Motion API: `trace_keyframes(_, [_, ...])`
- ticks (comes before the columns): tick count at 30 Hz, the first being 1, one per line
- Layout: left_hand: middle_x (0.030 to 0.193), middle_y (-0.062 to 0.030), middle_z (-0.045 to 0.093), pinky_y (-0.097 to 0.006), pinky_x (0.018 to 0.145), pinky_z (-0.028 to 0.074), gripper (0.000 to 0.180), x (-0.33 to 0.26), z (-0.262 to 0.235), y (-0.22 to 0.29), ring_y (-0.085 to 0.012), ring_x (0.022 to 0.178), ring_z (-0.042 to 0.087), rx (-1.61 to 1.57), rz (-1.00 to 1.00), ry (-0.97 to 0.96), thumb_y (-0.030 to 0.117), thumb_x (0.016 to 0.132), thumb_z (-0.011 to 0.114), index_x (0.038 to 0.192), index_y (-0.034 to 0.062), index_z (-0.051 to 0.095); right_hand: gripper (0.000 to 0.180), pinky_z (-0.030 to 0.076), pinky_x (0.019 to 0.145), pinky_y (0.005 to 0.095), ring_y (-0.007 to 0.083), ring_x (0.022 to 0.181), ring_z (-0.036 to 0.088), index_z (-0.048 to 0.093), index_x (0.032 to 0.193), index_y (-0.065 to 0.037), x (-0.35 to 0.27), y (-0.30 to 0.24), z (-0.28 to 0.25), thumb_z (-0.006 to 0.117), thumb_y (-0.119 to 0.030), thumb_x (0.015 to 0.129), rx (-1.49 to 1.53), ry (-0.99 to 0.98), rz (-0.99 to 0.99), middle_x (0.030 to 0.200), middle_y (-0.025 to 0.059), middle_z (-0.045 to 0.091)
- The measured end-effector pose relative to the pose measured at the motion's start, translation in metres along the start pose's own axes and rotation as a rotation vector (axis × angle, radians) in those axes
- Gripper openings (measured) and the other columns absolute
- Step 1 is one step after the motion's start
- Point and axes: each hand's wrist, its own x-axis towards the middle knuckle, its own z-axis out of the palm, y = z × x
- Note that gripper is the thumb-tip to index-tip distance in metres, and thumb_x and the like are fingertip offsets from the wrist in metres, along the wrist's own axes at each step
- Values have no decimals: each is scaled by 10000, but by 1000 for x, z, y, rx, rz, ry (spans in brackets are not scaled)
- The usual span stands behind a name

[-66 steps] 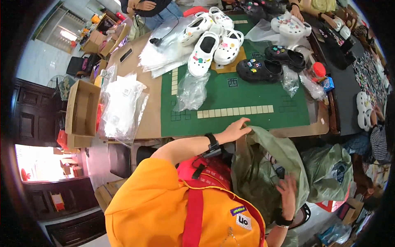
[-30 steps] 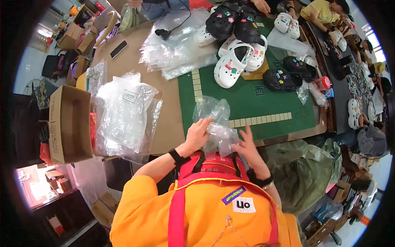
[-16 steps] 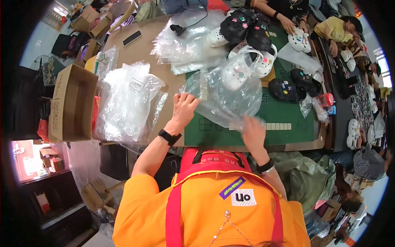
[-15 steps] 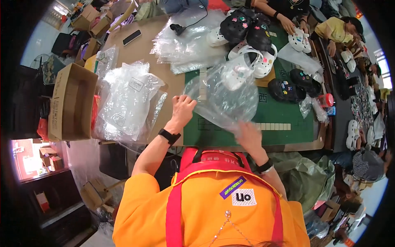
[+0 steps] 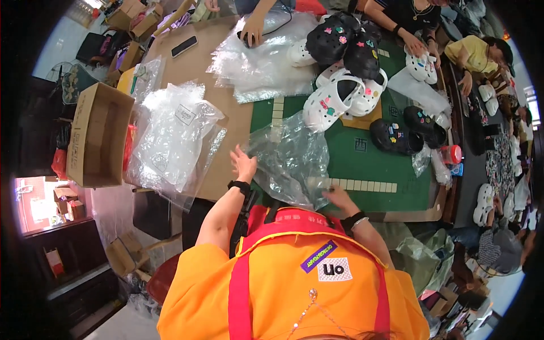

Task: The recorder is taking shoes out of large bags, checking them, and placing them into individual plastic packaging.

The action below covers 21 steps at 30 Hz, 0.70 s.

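From where I stand, the step in hand looks like spreading a thin clear bag (image 5: pixel 292 161) flat. It lies across the near left part of the green mat (image 5: pixel 374 161), its far corner just beside the front white clog (image 5: pixel 324 112), its near edge down by the red apron (image 5: pixel 306 217). The left hand (image 5: pixel 243 166) is at the bag's left side, fingers spread and pinching nothing; whether it touches the film, I can't tell. The right hand (image 5: pixel 341 199) is by the near right corner, too blurred to say whether it grips. Film this thin would, I judge, call for a light pinch at the edge next. Half a second ago the bag lay over the clog; now it sits nearer, leaving the clog uncovered. A co-worker's hand (image 5: pixel 253 28) has come over the far pile of bags (image 5: pixel 272 62).
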Motion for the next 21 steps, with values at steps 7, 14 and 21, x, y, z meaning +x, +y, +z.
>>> trace_keyframes(7, [1350,-163,247,-543,953,165,841,29,18,65,-327,1245,207,193,521,-211,317,665,615,1340,153,143,498,429,735,380,328,853,544,438,1077,-38,-6,10,40,658,-199,659,132,236,-107,874,179,567])
trace_keyframes(14, [764,-166,611,-512,737,348,229,2,26,97,-323,738,587,806,1017,-633,273,741,528,821,61,567,493,454,599,351,278,659,588,415,1085,-38,-11,2,33,645,-212,686,438,21,88,690,135,587])
trace_keyframes(21, [664,20,520,-244,517,401,194,7,-70,95,-77,596,474,-287,466,-758,232,827,546,859,45,589,135,411,514,246,112,589,509,450,877,-50,-4,1,30,512,-158,825,476,65,-242,665,31,510])
